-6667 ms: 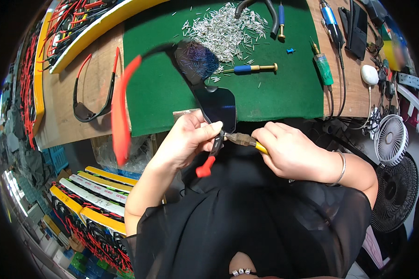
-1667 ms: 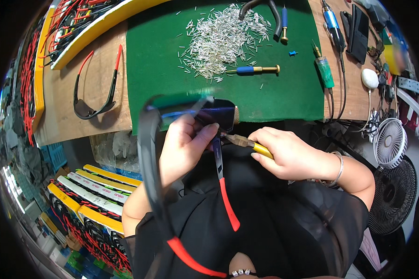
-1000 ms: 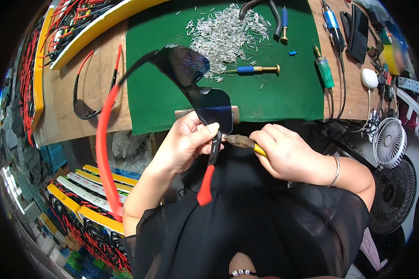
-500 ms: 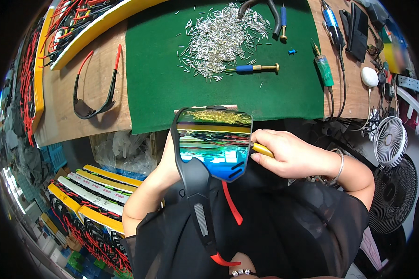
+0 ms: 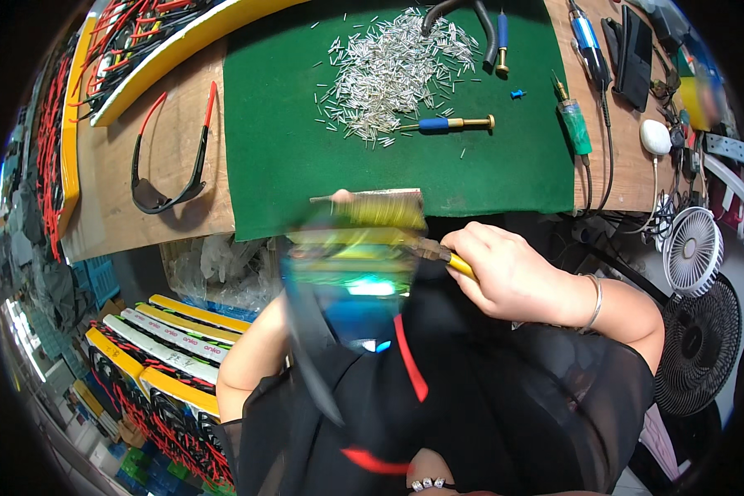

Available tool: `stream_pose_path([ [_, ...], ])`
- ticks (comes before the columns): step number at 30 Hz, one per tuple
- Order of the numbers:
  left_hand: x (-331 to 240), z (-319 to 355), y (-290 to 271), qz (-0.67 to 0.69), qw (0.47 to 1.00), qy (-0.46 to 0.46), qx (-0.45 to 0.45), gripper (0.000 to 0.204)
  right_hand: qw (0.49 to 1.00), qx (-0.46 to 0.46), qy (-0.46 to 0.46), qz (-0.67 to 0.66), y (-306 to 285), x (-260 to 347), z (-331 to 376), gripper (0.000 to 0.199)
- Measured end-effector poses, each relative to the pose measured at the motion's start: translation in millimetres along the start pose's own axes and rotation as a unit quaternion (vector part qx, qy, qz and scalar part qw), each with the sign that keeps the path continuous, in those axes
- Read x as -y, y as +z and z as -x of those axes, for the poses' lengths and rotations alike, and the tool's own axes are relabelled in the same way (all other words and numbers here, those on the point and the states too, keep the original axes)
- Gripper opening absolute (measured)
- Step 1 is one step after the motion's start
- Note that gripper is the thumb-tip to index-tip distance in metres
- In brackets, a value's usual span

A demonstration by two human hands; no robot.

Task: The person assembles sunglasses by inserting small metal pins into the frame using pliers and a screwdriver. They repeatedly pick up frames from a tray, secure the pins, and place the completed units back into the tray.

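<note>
Yellow-handled pliers (image 5: 448, 258) are clasped in the right hand's (image 5: 512, 273) grip at the worktop (image 5: 174, 165) edge; the left hand's grip is hidden behind blurred mirrored glasses (image 5: 355, 273), so it cannot be told.

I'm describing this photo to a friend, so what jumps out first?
A blurred pair of glasses with a mirrored, iridescent lens and red-and-black arms fills the centre, hiding the left hand. The right hand grips a yellow-handled tool beside it. Beyond, a pile of small silver metal pins lies on a green mat.
</note>
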State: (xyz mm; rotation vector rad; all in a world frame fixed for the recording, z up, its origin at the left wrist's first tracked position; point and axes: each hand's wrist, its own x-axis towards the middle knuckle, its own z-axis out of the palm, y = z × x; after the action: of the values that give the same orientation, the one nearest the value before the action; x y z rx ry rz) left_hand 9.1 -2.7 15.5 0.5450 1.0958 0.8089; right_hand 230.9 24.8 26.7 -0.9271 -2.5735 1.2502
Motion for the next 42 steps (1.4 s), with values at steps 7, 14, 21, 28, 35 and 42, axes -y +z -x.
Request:
stream_pose_path([
  [7,-6,-2,-11,0.006,0.999,-0.029,-0.033,0.022,0.995,0.031,0.059,-0.08,-4,2,-1,0.022],
  [14,3,2,-2,-0.13,0.985,0.057,-0.098,0.018,0.978,0.108,0.097,-0.149,-9,3,-4,0.023],
  [21,22,8,-13,-0.116,0.985,0.112,-0.054,0.021,0.961,0.159,0.125,-0.188,-16,4,-14,0.025],
  [28,-14,10,-2,-0.312,0.941,0.13,-0.015,0.043,0.939,0.193,0.166,-0.23,-23,6,-18,0.023],
  [35,-10,5,-6,0.053,0.996,-0.073,0.002,0.018,0.997,-0.031,-0.044,0.046,-2,4,-3,0.025],
  [42,-2,3,5,-0.018,0.998,0.001,-0.063,0.015,1.0,-0.007,-0.005,0.007,-3,1,-3,0.024],
])
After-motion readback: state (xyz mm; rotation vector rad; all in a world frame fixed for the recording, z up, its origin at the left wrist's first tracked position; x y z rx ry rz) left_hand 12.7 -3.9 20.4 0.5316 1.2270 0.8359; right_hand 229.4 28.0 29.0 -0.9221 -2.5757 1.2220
